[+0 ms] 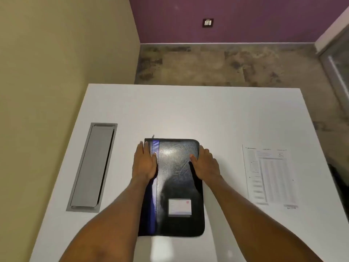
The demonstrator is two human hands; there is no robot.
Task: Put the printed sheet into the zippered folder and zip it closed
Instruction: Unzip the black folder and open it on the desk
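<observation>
A black zippered folder [177, 178] with a blue stripe down its left side and a small card window near its front lies closed and flat in the middle of the white table [188, 110]. My left hand [144, 162] rests on the folder's far left edge, fingers spread. On the far right edge sits my right hand [204, 162], fingers curled over the side. A zipper pull sticks out at the far left corner [153, 136]. The printed sheet [271, 176], covered with a table of text, lies flat on the table to the right, apart from the folder.
A grey metal cable-tray lid [92, 167] is set into the table at the left. The table's left edge runs along a beige wall. Beyond the far edge lies bare floor with a purple wall behind. Something dark shows at the right edge [338, 178].
</observation>
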